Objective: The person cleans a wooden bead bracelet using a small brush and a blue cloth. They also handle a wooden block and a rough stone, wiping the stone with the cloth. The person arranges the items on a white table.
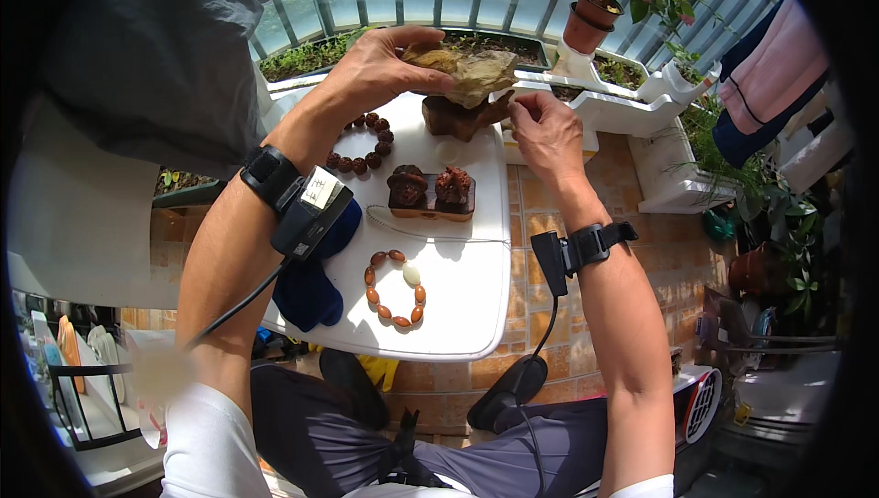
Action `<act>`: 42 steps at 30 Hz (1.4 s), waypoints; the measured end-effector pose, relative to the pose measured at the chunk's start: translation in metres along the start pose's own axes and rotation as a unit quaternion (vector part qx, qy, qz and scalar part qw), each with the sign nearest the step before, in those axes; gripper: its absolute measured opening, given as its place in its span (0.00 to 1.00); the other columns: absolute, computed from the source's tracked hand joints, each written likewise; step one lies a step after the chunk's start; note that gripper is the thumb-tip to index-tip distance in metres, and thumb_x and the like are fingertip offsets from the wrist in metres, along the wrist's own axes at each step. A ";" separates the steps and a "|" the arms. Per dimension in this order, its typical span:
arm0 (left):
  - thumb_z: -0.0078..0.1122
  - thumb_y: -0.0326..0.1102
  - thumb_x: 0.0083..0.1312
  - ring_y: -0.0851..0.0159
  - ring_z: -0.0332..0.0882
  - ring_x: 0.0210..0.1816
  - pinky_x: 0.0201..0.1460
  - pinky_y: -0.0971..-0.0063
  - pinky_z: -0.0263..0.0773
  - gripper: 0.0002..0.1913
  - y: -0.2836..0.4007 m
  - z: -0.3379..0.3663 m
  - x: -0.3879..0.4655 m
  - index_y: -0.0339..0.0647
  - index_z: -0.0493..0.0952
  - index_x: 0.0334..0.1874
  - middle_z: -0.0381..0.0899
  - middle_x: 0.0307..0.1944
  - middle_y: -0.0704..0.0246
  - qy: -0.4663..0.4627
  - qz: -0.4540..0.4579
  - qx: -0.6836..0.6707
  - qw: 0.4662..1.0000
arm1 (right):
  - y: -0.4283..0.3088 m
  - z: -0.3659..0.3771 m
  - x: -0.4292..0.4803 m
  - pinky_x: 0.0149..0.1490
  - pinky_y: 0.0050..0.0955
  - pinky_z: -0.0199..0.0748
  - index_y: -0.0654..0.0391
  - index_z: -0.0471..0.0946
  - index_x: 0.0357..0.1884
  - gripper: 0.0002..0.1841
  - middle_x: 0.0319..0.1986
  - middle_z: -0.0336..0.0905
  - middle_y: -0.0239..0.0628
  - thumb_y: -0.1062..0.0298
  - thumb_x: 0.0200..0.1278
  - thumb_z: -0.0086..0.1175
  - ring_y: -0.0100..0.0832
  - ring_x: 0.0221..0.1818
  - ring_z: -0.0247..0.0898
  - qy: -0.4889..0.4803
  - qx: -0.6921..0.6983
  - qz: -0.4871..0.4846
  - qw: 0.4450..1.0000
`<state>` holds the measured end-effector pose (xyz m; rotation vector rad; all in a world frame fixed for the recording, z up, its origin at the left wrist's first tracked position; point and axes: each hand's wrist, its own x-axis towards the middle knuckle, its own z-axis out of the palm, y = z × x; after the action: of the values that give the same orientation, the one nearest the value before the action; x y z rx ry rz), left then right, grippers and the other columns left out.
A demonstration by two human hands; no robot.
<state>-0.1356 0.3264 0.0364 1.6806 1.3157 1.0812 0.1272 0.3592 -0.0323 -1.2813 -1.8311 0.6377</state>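
Note:
My left hand (374, 65) grips a rough yellow-brown stone (477, 76) from its left side, thumb in front. Just under the stone is a dark brown wooden stand (450, 119); whether the two touch is hard to tell. My right hand (546, 131) has its thumb and fingers pinched together beside the right tip of the stand. Whatever may lie between those fingertips is hidden. Nearer to me, two dark carved pieces, one on the left (407, 185) and one on the right (453, 185), sit on a small wooden base (431, 206).
A white table (467, 299) bears a dark bead bracelet (360, 167), a brown bead bracelet with one pale bead (371, 295), a thin wire brush (398, 229) and dark blue cloth (312, 299). Planters (529, 48) line the railing. Grey fabric (158, 52) hangs at left, pink-and-navy clothing (776, 65) at right.

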 end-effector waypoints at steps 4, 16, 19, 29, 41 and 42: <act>0.83 0.35 0.56 0.61 0.82 0.60 0.65 0.72 0.80 0.39 -0.003 0.001 -0.006 0.34 0.74 0.71 0.81 0.61 0.56 0.027 0.001 -0.029 0.999 | 0.000 0.002 -0.005 0.38 0.25 0.82 0.63 0.85 0.44 0.15 0.30 0.88 0.36 0.59 0.71 0.61 0.24 0.30 0.84 0.004 0.010 -0.025 1.000; 0.83 0.29 0.55 0.66 0.81 0.60 0.65 0.73 0.79 0.37 0.003 0.005 -0.022 0.39 0.77 0.69 0.80 0.62 0.62 0.009 0.027 -0.093 0.995 | -0.002 -0.002 -0.022 0.36 0.23 0.81 0.64 0.86 0.44 0.14 0.29 0.88 0.35 0.61 0.69 0.64 0.22 0.29 0.84 -0.003 0.024 -0.012 1.000; 0.83 0.29 0.55 0.66 0.81 0.60 0.65 0.73 0.80 0.37 0.003 0.005 -0.026 0.40 0.78 0.69 0.80 0.62 0.63 0.014 0.028 -0.078 0.996 | -0.003 -0.001 -0.025 0.35 0.22 0.81 0.64 0.86 0.43 0.13 0.29 0.88 0.35 0.62 0.69 0.65 0.22 0.29 0.83 0.002 0.045 -0.003 0.999; 0.85 0.30 0.53 0.61 0.81 0.61 0.63 0.73 0.82 0.38 0.003 0.013 -0.038 0.35 0.77 0.68 0.79 0.61 0.59 0.029 0.024 -0.122 0.992 | -0.006 0.000 -0.029 0.34 0.21 0.81 0.64 0.86 0.43 0.12 0.29 0.87 0.35 0.64 0.70 0.65 0.21 0.28 0.82 0.003 0.066 -0.002 0.998; 0.79 0.30 0.59 0.58 0.67 0.74 0.74 0.66 0.72 0.44 -0.005 -0.001 -0.049 0.41 0.66 0.78 0.69 0.74 0.55 0.013 0.015 -0.189 0.982 | -0.006 -0.001 -0.034 0.36 0.23 0.82 0.63 0.85 0.51 0.14 0.33 0.88 0.35 0.66 0.68 0.64 0.22 0.32 0.85 -0.025 0.075 0.019 0.997; 0.80 0.32 0.59 0.56 0.70 0.73 0.74 0.66 0.73 0.44 -0.006 -0.002 -0.051 0.39 0.66 0.78 0.69 0.73 0.53 0.024 0.000 -0.194 0.981 | -0.006 -0.001 -0.034 0.36 0.23 0.82 0.63 0.85 0.52 0.14 0.33 0.88 0.35 0.66 0.68 0.64 0.22 0.32 0.84 -0.028 0.078 0.028 0.996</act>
<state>-0.1459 0.2780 0.0226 1.3711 1.0503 1.2914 0.1309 0.3249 -0.0379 -1.2258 -1.7579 0.8368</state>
